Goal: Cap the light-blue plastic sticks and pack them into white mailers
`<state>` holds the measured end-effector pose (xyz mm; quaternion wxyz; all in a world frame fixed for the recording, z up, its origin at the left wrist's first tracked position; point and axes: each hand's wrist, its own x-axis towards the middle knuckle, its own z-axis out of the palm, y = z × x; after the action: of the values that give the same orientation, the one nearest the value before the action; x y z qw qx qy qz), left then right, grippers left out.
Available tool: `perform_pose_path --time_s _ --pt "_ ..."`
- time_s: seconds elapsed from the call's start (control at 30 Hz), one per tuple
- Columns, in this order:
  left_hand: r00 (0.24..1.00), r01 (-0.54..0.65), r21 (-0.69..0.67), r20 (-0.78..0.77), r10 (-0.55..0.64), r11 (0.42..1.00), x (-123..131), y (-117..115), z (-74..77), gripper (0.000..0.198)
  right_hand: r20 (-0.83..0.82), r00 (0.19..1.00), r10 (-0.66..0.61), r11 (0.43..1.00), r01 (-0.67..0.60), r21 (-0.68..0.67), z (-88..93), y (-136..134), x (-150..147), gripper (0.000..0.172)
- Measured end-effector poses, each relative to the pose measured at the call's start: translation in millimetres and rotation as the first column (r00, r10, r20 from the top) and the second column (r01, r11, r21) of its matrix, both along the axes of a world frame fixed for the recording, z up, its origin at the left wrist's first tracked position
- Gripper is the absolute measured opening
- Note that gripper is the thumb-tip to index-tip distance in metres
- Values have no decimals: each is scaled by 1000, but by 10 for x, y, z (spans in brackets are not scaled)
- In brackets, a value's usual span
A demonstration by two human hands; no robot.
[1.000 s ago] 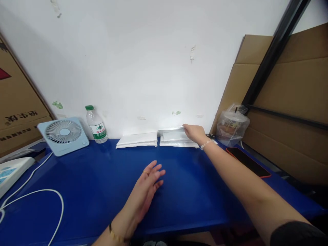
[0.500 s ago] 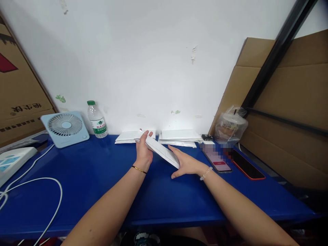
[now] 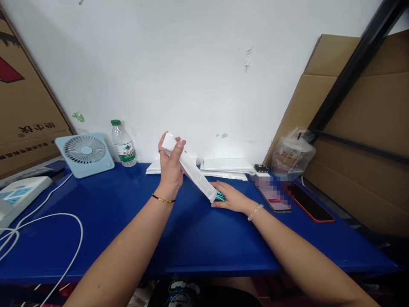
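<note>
My left hand (image 3: 172,164) is closed around the upper end of a long, slim white packet (image 3: 198,180), which it holds tilted, the lower end pointing down to the right. At that lower end, shiny teal pieces (image 3: 220,195) stick out; what they are I cannot make out. My right hand (image 3: 230,197) has its thumb and fingers around them, close to the packet's mouth. Behind, against the wall, lie a right stack of flat white packets (image 3: 226,164) and a left stack (image 3: 153,166), the latter partly hidden by my left hand.
On the blue table (image 3: 128,238) stand a light blue fan (image 3: 85,153), a water bottle (image 3: 124,147) and a power strip (image 3: 22,192) with white cable at left. To the right are two phones (image 3: 275,198) (image 3: 311,204), a bagged drink cup (image 3: 292,155) and cardboard (image 3: 361,128).
My left hand has raised the packet's upper end, making it steeper. Teal pieces now show at its lower end, where my right hand's fingers have closed in.
</note>
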<state>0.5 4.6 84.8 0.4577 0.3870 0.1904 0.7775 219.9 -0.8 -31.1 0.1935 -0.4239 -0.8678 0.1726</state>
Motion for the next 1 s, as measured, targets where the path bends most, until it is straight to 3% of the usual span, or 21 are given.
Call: perform_pose_path --time_s 0.37,0.5,0.67,0.83,1.0 --pt "978 -51 86 -197 67 995 -381 -50 550 58 145 989 -6 999 -1 48 11 -5 13 66" --pt "951 -76 185 -282 127 980 -496 -86 659 52 146 989 5 999 -12 48 3 -3 10 63" --pt "941 -72 199 -312 132 977 -542 -61 655 46 143 987 70 996 -77 43 9 -22 -32 59" --pt "972 -115 293 -162 168 949 -386 -62 585 46 135 988 68 996 -76 50 14 -39 -67 59" --pt "983 -108 164 -132 130 981 -72 -50 364 59 119 990 81 994 -88 57 32 -41 -70 56"
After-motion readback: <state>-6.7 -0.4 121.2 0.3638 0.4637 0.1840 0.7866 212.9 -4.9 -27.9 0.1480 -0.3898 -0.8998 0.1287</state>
